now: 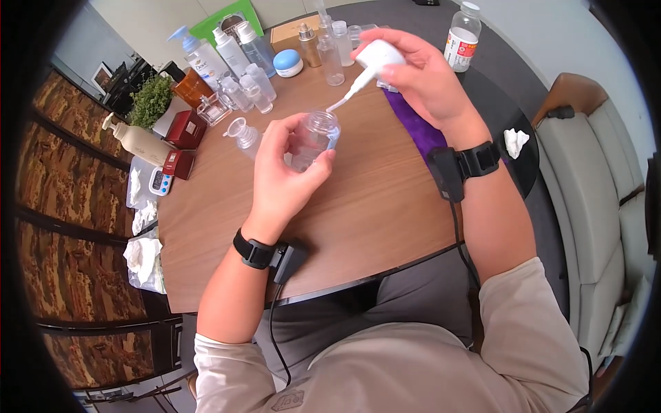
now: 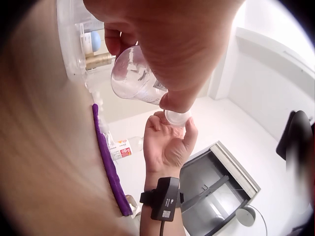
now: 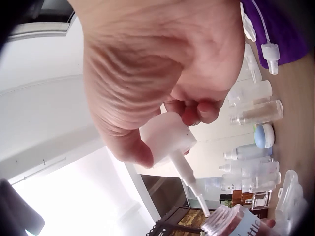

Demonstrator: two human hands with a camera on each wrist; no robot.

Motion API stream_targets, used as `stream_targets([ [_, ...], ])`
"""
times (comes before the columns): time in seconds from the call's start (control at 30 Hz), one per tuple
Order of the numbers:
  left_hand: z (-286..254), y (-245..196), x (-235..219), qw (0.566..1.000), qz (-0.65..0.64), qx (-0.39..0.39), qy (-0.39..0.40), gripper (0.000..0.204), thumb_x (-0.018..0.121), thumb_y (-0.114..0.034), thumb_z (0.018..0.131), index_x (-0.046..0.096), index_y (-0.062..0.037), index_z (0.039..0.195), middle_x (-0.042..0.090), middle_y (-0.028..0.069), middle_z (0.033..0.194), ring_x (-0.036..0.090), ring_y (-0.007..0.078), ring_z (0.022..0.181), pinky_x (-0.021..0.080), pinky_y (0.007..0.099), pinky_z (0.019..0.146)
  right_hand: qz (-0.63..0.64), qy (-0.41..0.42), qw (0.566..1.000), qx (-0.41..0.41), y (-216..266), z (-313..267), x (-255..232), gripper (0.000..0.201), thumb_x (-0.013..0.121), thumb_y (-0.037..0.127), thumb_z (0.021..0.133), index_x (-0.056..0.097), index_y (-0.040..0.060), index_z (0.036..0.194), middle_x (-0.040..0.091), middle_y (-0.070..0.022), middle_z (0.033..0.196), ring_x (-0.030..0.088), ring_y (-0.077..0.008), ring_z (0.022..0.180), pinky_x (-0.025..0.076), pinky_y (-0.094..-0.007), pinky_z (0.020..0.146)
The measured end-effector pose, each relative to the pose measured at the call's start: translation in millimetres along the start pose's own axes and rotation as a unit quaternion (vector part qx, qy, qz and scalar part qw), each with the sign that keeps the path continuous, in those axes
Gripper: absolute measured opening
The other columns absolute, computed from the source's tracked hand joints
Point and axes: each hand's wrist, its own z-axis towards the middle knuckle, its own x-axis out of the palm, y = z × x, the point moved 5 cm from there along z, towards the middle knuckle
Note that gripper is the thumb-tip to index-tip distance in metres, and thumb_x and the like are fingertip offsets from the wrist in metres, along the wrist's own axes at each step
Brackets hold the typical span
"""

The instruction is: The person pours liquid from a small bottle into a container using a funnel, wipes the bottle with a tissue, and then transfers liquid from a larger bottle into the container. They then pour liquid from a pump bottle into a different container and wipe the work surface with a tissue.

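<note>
My left hand [image 1: 281, 172] grips a clear, open-necked plastic bottle [image 1: 320, 129] above the wooden table, fingers and thumb wrapped round its sides. In the right wrist view, part of a label shows on the bottle [image 3: 246, 227]. My right hand [image 1: 430, 86] holds a white pump head [image 1: 380, 58] between thumb and fingers, tilted, its dip tube [image 1: 348, 95] slanting down. The tip of this tube is right at the bottle's open mouth. Just left of my left hand stands a small clear bottle with a flared top [image 1: 244, 134].
Several bottles, including a blue-capped jar [image 1: 288, 63], crowd the table's far side. A plant [image 1: 150, 100], red boxes [image 1: 184, 131] and a beige pump bottle [image 1: 141, 141] line the left edge. A purple cloth [image 1: 413, 124] and a labelled bottle [image 1: 463, 40] are at the right.
</note>
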Motion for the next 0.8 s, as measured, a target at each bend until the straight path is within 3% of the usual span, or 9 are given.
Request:
stream_targets([
  [0.1, 1, -5, 2, 1.0, 0.009, -0.003, -0.003, 0.053, 0.083, -0.01, 0.083, 0.063, -0.0002, 0.131, 0.067, 0.0027, 0.108, 0.062, 0.0108, 0.093, 0.051, 0.028, 0.083, -0.099, 0.029, 0.995, -0.001, -4, -1, 13, 0.049, 0.074, 0.003, 0.093, 0.065, 0.0015, 0.141, 0.072, -0.0091, 0.126, 0.066, -0.0152, 0.115, 0.053, -0.0295, 0.101],
  [0.17, 1, -14, 0, 0.999, 0.035, 0.013, -0.011, 0.052, 0.084, -0.013, 0.081, 0.066, -0.0006, 0.128, 0.067, 0.0036, 0.106, 0.062, 0.0127, 0.092, 0.051, 0.0294, 0.083, -0.17, 0.133, 0.975, 0.053, -13, -6, 29, 0.054, 0.071, -0.006, 0.088, 0.063, 0.0009, 0.141, 0.067, -0.0101, 0.134, 0.062, -0.02, 0.126, 0.05, -0.0345, 0.11],
  [0.3, 0, -19, -1, 0.998, 0.054, 0.02, -0.022, 0.054, 0.088, -0.019, 0.075, 0.069, -0.001, 0.123, 0.065, 0.0068, 0.102, 0.061, 0.0179, 0.091, 0.051, 0.0325, 0.081, -0.244, 0.199, 0.946, 0.072, -14, -11, 40, 0.062, 0.076, -0.005, 0.087, 0.062, 0.0036, 0.147, 0.062, -0.0089, 0.14, 0.061, -0.0187, 0.125, 0.051, -0.0329, 0.106],
  [0.37, 0, -20, -1, 0.998, 0.049, 0.021, -0.02, 0.055, 0.088, -0.019, 0.075, 0.069, -0.0008, 0.123, 0.065, 0.0067, 0.103, 0.061, 0.0179, 0.091, 0.051, 0.0324, 0.081, -0.271, 0.205, 0.938, 0.075, -15, -12, 40, 0.067, 0.078, -0.004, 0.085, 0.061, 0.0049, 0.149, 0.062, -0.0085, 0.14, 0.061, -0.0174, 0.122, 0.053, -0.0322, 0.102],
  [0.43, 0, -22, -1, 0.999, 0.043, 0.024, -0.018, 0.055, 0.088, -0.02, 0.075, 0.069, -0.0006, 0.123, 0.065, 0.0067, 0.103, 0.061, 0.0179, 0.09, 0.051, 0.0323, 0.081, -0.235, 0.135, 0.948, 0.168, -22, -13, 33, 0.069, 0.079, -0.004, 0.083, 0.061, 0.006, 0.149, 0.066, -0.0072, 0.133, 0.065, -0.0151, 0.115, 0.055, -0.0305, 0.097],
  [0.53, 1, -23, 2, 0.999, 0.033, 0.025, -0.004, 0.055, 0.088, -0.019, 0.075, 0.069, -0.0004, 0.123, 0.066, 0.0066, 0.103, 0.061, 0.0181, 0.09, 0.051, 0.0324, 0.082, -0.368, 0.133, 0.914, 0.111, -8, -10, 30, 0.063, 0.086, 0.011, 0.085, 0.066, 0.0101, 0.145, 0.073, -0.0042, 0.113, 0.065, -0.0118, 0.096, 0.053, -0.0268, 0.081],
  [0.63, 0, -23, 2, 0.999, 0.033, 0.027, -0.001, 0.054, 0.088, -0.019, 0.075, 0.07, -0.0006, 0.123, 0.065, 0.0062, 0.102, 0.06, 0.0179, 0.09, 0.051, 0.0325, 0.082, -0.235, 0.12, 0.964, 0.033, -4, -9, 36, 0.064, 0.09, 0.015, 0.083, 0.067, 0.0086, 0.143, 0.074, -0.0031, 0.107, 0.066, -0.0122, 0.093, 0.055, -0.0269, 0.083],
  [0.73, 1, -21, 2, 0.999, 0.028, 0.018, 0.006, 0.055, 0.088, -0.019, 0.075, 0.07, -0.0005, 0.123, 0.065, 0.0061, 0.101, 0.06, 0.0179, 0.089, 0.051, 0.0324, 0.082, -0.265, 0.141, 0.948, 0.109, -8, -12, 33, 0.062, 0.09, 0.012, 0.081, 0.069, 0.0079, 0.139, 0.075, -0.0047, 0.111, 0.068, -0.0137, 0.098, 0.056, -0.0304, 0.088],
  [0.8, 1, -19, 2, 0.999, 0.038, 0.021, -0.004, 0.055, 0.088, -0.019, 0.075, 0.07, -0.0001, 0.123, 0.065, 0.006, 0.1, 0.059, 0.0179, 0.089, 0.051, 0.0323, 0.081, -0.284, 0.14, 0.946, 0.07, -9, -9, 37, 0.061, 0.089, 0.011, 0.08, 0.07, 0.0077, 0.138, 0.075, -0.0053, 0.113, 0.069, -0.0146, 0.101, 0.057, -0.0316, 0.09],
])
